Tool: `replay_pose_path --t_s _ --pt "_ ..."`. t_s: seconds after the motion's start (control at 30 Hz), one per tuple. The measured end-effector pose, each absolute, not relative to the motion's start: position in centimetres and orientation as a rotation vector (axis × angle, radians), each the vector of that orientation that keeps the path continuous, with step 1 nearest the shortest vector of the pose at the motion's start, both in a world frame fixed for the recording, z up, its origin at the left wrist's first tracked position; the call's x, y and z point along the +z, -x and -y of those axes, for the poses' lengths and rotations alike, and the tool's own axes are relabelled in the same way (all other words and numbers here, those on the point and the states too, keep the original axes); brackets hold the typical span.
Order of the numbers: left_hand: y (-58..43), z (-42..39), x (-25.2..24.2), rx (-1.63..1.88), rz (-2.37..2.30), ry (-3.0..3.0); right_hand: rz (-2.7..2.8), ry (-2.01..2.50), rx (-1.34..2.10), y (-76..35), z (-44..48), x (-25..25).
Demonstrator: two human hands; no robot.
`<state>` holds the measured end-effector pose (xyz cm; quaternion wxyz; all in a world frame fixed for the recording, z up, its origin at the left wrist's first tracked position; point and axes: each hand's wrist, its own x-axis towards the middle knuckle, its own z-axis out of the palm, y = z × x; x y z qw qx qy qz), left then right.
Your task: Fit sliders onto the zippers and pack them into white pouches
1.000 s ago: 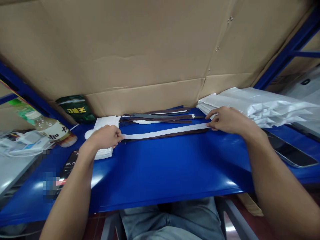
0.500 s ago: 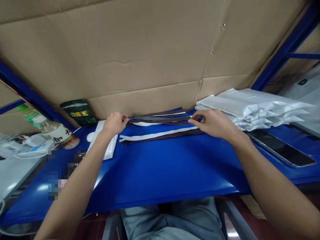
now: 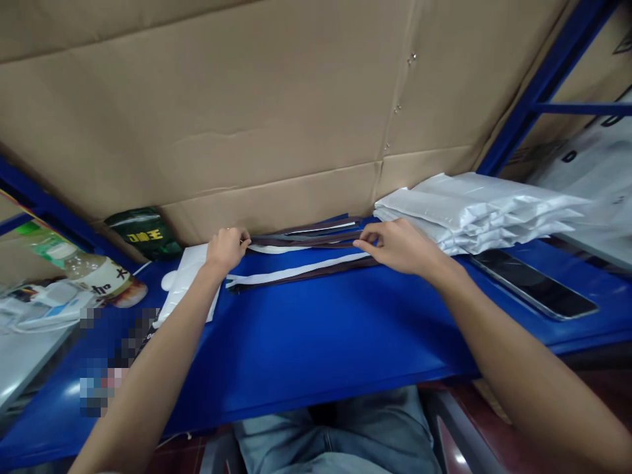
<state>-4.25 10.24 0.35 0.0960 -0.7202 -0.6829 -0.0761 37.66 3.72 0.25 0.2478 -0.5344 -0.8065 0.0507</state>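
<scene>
A dark brown zipper (image 3: 306, 241) stretches between my two hands near the back of the table. My left hand (image 3: 228, 247) pinches its left end, thumb and fingers together. At the other end, my right hand (image 3: 390, 243) also has its thumb and fingertips closed on the zipper. Just beneath it shows a white zipper (image 3: 276, 249). More zippers in dark and white lie behind, against the cardboard. Closer to me, another white zipper (image 3: 291, 271) lies flat alongside a brown one (image 3: 311, 271), their right ends near my right hand.
White packets (image 3: 474, 210) are stacked at the back right, with a phone (image 3: 536, 283) in front. White flat packaging (image 3: 185, 280) lies beside my left forearm. A dark green pouch (image 3: 145, 234), a drink bottle (image 3: 106, 273) and white chargers (image 3: 54, 303) stand left. Cardboard (image 3: 247, 118) walls the back.
The view has turned slightly, so everything sits a little further left. Both hands still pinch at the zipper's ends; the dark grey strip between them now shows less, and brown lies uppermost.
</scene>
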Motion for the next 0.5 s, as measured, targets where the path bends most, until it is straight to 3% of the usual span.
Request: replay_pose_path --t_s 0.33,0.5 --pt "3.1 -8.2 1.8 -0.508 1.942 2.074 2.326 1.338 0.148 -35.0 -3.2 -0.9" --pt "-0.4 -4.9 1.2 -0.899 1.688 2.449 2.277 1.125 0.438 -33.3 -2.3 -0.9"
